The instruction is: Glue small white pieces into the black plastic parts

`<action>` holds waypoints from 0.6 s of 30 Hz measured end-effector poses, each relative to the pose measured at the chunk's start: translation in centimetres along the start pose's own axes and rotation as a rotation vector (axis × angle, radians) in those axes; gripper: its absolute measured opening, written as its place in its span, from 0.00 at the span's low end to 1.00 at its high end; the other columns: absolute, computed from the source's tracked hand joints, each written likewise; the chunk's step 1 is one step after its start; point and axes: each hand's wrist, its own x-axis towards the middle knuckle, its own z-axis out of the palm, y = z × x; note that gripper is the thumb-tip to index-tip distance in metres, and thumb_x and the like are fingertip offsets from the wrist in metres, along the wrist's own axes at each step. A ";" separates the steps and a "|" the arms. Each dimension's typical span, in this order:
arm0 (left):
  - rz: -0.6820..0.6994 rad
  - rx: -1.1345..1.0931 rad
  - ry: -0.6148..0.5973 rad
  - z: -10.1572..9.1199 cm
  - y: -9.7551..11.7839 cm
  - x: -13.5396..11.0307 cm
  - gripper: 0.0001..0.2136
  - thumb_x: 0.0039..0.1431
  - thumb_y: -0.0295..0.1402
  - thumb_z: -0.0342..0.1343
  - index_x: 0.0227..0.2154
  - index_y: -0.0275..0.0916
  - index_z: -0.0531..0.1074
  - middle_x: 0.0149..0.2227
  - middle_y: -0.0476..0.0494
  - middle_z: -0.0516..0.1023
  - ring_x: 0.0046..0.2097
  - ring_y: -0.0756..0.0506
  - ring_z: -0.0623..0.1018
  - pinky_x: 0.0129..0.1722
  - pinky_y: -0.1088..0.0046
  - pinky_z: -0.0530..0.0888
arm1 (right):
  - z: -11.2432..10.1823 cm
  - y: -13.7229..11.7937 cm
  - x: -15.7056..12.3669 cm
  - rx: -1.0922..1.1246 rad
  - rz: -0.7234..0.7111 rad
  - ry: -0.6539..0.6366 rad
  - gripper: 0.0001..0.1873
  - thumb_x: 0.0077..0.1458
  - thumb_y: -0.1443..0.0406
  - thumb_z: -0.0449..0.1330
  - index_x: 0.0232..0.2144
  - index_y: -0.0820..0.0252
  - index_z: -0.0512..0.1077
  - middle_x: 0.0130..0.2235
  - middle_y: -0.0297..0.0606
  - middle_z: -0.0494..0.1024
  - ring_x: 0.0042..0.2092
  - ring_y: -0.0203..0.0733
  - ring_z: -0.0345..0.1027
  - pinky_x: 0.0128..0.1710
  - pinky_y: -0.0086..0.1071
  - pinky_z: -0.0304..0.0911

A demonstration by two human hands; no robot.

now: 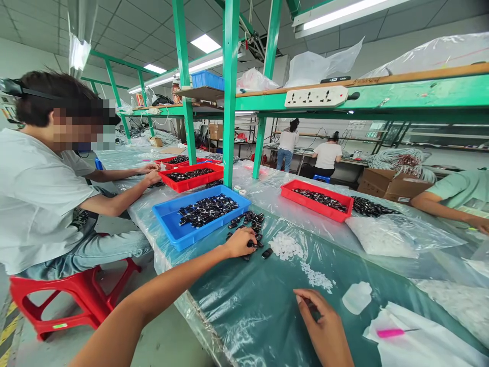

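My left hand (240,243) is at the edge of a loose heap of small black plastic pieces (254,220), its fingers closed on one black piece (250,243). A single black piece (267,253) lies just right of it. Low over the green table surface, my right hand (323,322) is curled, with thumb and index tips close together; whatever may be between them is too small to make out. Ahead of that hand lie small white pieces (286,246) in a pile, with a smaller scatter (316,278) nearer.
A blue tray (168,227) and a red tray (349,210) hold black pieces. At right are a bag of white pieces (380,237), a translucent piece (357,298) and a pink-handled tool (390,333). Green posts (230,102) rise behind. A co-worker (42,178) sits at left.
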 end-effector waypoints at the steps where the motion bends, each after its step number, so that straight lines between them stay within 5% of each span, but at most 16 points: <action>1: -0.015 0.002 -0.014 -0.4 -0.3 -0.3 0.10 0.47 0.34 0.59 0.35 0.42 0.75 0.46 0.45 0.70 0.48 0.43 0.69 0.46 0.72 0.65 | 0.0 -0.1 0.0 0.001 -0.007 0.000 0.18 0.55 0.53 0.50 0.43 0.54 0.71 0.46 0.39 0.71 0.39 0.40 0.68 0.26 0.26 0.63; 9: -0.100 0.031 -0.069 -2.6 -1.8 -1.0 0.10 0.46 0.32 0.58 0.34 0.42 0.75 0.47 0.44 0.69 0.49 0.40 0.68 0.44 0.70 0.67 | 0.2 0.0 0.0 0.009 -0.027 -0.004 0.18 0.55 0.54 0.51 0.43 0.54 0.71 0.46 0.40 0.72 0.37 0.41 0.69 0.25 0.26 0.63; 18: 0.054 0.080 -0.022 -0.9 0.1 1.7 0.20 0.54 0.20 0.44 0.47 0.42 0.69 0.53 0.44 0.66 0.54 0.43 0.64 0.52 0.68 0.62 | -0.2 0.0 -0.1 -0.017 0.039 -0.031 0.20 0.55 0.52 0.50 0.43 0.54 0.71 0.46 0.39 0.72 0.37 0.40 0.68 0.26 0.26 0.63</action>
